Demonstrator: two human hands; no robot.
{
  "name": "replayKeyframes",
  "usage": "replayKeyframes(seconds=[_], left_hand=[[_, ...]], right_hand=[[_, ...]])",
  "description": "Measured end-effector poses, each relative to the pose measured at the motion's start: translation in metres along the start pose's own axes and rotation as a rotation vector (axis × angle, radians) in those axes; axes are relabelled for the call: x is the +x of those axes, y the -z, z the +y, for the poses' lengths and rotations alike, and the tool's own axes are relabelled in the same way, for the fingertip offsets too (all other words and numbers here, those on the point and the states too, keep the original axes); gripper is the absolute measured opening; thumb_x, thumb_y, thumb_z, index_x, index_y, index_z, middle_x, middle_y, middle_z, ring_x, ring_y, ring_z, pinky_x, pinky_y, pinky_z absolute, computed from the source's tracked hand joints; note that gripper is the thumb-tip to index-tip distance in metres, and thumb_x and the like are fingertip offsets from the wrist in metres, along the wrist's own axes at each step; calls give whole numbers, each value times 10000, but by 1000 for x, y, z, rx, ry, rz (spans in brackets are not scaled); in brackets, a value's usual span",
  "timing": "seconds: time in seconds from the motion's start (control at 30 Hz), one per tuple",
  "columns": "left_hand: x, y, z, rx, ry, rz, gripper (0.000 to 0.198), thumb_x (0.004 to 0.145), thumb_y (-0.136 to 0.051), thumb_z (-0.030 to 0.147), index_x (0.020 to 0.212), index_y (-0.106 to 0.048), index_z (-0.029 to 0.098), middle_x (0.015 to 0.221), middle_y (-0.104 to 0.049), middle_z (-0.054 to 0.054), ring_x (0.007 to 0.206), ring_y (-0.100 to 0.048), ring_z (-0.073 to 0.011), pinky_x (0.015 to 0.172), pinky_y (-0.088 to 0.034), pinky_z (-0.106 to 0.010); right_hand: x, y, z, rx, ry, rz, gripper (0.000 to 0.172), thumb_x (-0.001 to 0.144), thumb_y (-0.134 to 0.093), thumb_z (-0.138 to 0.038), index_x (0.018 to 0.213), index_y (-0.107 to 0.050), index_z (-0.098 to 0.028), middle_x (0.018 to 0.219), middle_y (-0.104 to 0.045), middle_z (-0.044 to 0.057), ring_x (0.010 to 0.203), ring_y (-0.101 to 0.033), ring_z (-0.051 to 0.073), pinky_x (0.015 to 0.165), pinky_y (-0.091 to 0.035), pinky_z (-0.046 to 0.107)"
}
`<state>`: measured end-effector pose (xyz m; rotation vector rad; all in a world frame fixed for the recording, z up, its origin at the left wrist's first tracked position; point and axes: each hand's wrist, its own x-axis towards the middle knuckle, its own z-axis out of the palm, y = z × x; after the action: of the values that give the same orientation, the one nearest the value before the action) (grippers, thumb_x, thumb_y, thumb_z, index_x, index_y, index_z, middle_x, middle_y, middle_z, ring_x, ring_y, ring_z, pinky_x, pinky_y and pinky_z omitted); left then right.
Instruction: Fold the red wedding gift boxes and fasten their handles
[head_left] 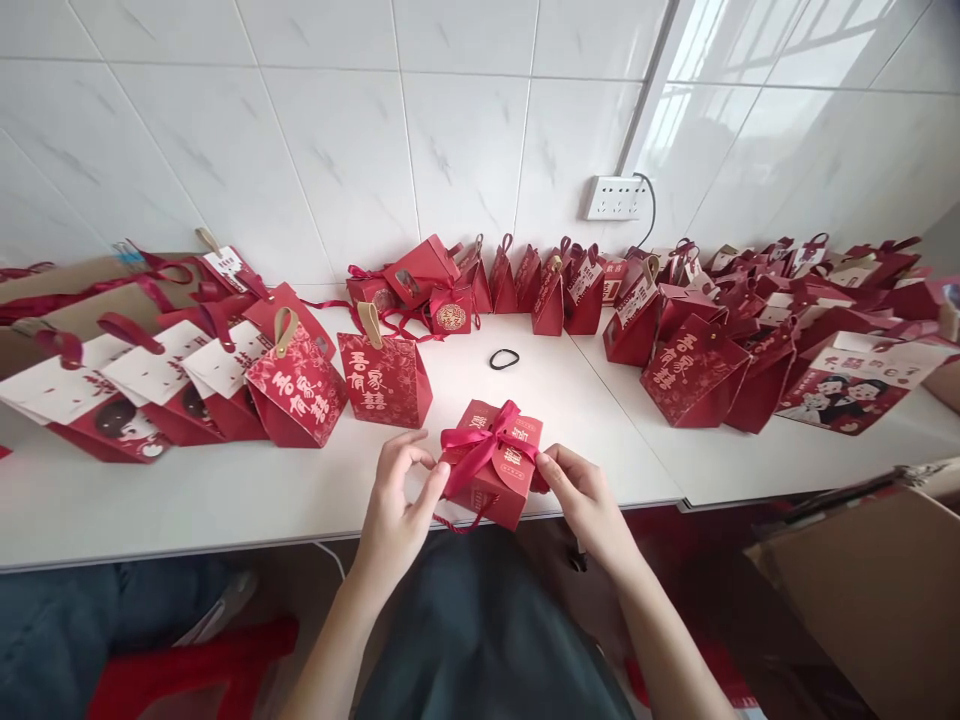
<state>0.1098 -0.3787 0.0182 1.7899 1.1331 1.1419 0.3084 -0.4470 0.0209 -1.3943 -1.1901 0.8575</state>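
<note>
A small red gift box (491, 485) tied with a pink-red ribbon bow (480, 441) sits at the near edge of the white table (225, 495). My left hand (397, 500) pinches the left loop of the ribbon between thumb and forefinger. At the box's right side, my right hand (589, 495) pinches the right end of the ribbon. A thin red cord hangs below the box over the table edge.
Several red gift boxes and bags (386, 378) line the back and both sides of the table. A black hair tie (504, 358) lies behind the box. A wall socket (616, 197) is on the tiled wall. A cardboard box (877, 590) stands at lower right.
</note>
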Motion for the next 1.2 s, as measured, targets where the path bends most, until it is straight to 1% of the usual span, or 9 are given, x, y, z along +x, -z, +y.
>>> replayKeyframes(seconds=[0.1,0.27,0.33,0.5,0.67,0.8,0.9,1.03,1.2], left_hand=[[-1,1,1,-106,26,-53,274,856,-519,483,883,-526,211,1085,-631,-87,994,-620,-218,779,-493,-298],[13,3,18,-9,55,-204,351,862,-466,534,776,-521,198,719,-588,-8,696,-581,-169,655,-460,-276],[20,3,22,76,26,-235,357,851,-473,531,703,-486,207,674,-551,3,660,-556,-168,645,-455,-285],[32,-1,19,99,-172,-227,276,823,-547,422,653,-474,217,1181,-625,-102,1135,-573,-271,973,-447,-406],[31,-2,10,-25,-185,-244,259,845,-533,379,644,-456,234,1360,-551,-108,1305,-472,-288,1059,-412,-487],[41,-3,13,-107,-205,-339,263,825,-530,339,610,-414,242,1333,-578,-106,1354,-411,-300,1118,-318,-533],[50,-5,17,-162,-165,-393,276,820,-524,328,595,-393,236,1241,-638,-113,1260,-513,-294,1092,-352,-497],[48,-12,19,-166,-29,-273,298,818,-539,413,616,-467,206,1111,-681,-107,1016,-628,-262,893,-489,-389],[28,-21,17,-201,141,-61,350,809,-576,501,887,-629,163,946,-682,-69,784,-627,-176,693,-485,-260]], right_hand=[[-1,5,-2,-5,2,-30,453,855,-492,-591,652,-508,-186,629,-526,3,625,-503,141,605,-430,262],[27,13,-16,-170,102,299,347,854,-507,-510,767,-602,-188,830,-638,53,798,-595,186,728,-471,305],[46,11,-24,-232,103,219,317,854,-510,-474,824,-646,-190,975,-661,82,890,-619,206,774,-474,322],[70,2,-36,-307,61,-38,234,827,-560,-393,738,-629,-188,853,-688,59,826,-640,208,789,-470,344],[47,4,-29,-292,263,224,243,859,-521,-410,737,-575,-207,811,-646,42,794,-595,189,795,-470,348],[18,5,-24,-237,154,320,308,884,-490,-479,726,-518,-216,650,-556,8,589,-486,146,575,-432,282],[9,0,-16,-118,61,292,370,890,-461,-547,722,-472,-217,633,-511,-8,576,-462,136,552,-410,267],[11,-4,-4,62,5,198,451,854,-469,-623,661,-426,-219,613,-460,-18,583,-448,135,558,-408,263],[9,-2,4,335,-78,88,419,837,-540,-591,688,-433,-214,657,-485,-17,613,-452,129,583,-403,247]])
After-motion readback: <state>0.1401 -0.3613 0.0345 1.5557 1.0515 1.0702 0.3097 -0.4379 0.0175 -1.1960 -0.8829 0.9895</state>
